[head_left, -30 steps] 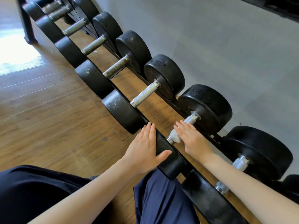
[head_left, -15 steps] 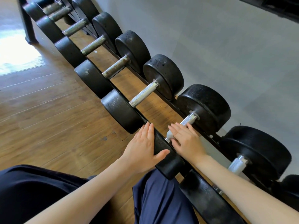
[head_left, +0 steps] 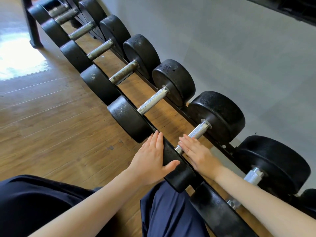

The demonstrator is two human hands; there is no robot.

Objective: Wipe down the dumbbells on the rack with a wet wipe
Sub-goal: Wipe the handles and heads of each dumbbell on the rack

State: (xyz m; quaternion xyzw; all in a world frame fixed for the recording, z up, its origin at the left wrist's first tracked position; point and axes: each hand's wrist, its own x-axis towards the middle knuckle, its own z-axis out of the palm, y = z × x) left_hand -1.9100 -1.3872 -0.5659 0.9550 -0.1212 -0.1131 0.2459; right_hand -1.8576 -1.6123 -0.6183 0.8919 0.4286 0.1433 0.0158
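Your left hand (head_left: 150, 161) lies flat, fingers straight, against the near dumbbell (head_left: 177, 168) head; your right hand (head_left: 196, 153) fingers rest straight on its handle (head_left: 199, 130).

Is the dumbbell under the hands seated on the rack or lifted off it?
Seated. The dumbbell lies across the rack in line with its neighbours; the left hand rests flat on its near head, the right hand flat over the handle.
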